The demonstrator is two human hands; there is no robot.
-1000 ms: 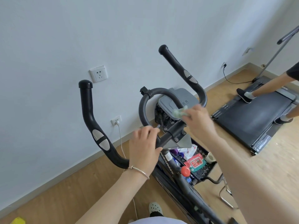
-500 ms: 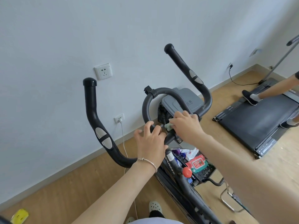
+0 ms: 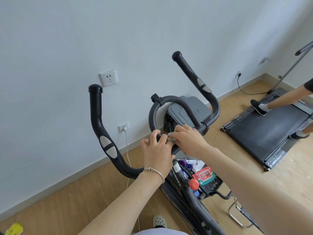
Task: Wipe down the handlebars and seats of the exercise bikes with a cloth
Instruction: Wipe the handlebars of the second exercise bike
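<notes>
Head view: the right hand (image 3: 186,139) pinches a small, crumpled pale cloth (image 3: 170,139) against the centre of the matte black, curved handlebars (image 3: 96,119). Just left, the left hand (image 3: 157,150) rests on the bar, fingers loosely spread, gripping nothing. Shiny oval plates (image 3: 108,145) sit on each horn.

Handlebars (image 3: 96,119): matt black, faintly grainy covering; end cap (image 3: 95,89) is smoother semi-gloss plastic. Sensor plates (image 3: 108,146) at 9 o'clock: shiny polished metal. Cloth (image 3: 171,139), centre: pale, soft, crumpled. Bin lid (image 3: 191,107) at 1 o'clock: matt grey plastic. Knob (image 3: 194,183) at 5 o'clock: glossy red plastic. Tube frame (image 3: 237,212) at 4 o'clock: bright chrome. Floor (image 3: 67,192): smooth wood-look boards. Wall (image 3: 67,39): matt paint.
</notes>
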